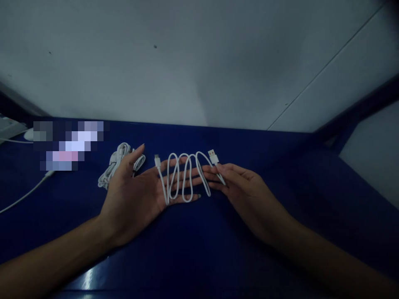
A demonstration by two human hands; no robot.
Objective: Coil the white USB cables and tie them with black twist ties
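Observation:
A white USB cable (188,182) lies in loose zigzag loops across the fingers of my left hand (137,193). That hand is palm up, its fingers stretched out flat and its thumb raised. One small plug points up near the palm. My right hand (246,185) pinches the other end just below the larger USB plug, which sticks up above the fingertips. Behind my left thumb, a bundle of white cables (115,166) rests on the blue table, partly hidden by the hand.
The blue table (199,257) meets a pale wall (174,74) at the back. At the left lies a blurred-out bright device (75,145) with a white cord (26,197) running from it. A dark blue frame bar (358,110) slants at the right.

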